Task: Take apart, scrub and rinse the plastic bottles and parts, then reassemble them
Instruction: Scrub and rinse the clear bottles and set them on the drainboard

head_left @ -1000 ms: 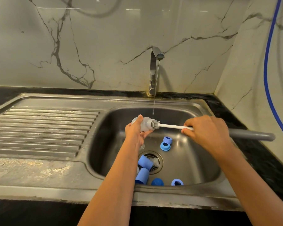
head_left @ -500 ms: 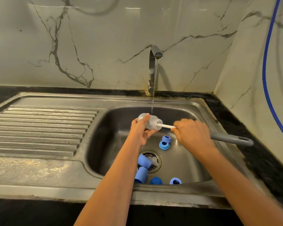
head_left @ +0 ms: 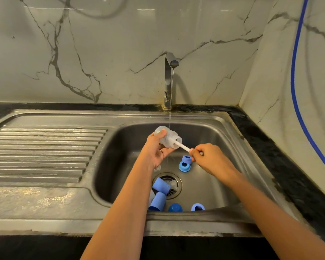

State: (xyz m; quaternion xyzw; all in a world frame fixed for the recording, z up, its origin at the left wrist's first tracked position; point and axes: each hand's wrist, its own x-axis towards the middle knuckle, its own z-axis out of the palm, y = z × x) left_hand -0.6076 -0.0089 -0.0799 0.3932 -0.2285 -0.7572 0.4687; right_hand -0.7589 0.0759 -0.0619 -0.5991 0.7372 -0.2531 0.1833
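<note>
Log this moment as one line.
left hand: holds clear plastic bottle | right hand: white brush stem inside bottle | tap: running

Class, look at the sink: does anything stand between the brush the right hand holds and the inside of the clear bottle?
Nothing visible does. The brush runs from the right hand straight into the open mouth of the clear bottle, which the left hand holds tilted.

no readable text anywhere

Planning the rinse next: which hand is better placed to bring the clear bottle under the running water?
Left, probably. The left hand already holds the clear bottle just beside the stream; the right hand grips the brush.
</note>
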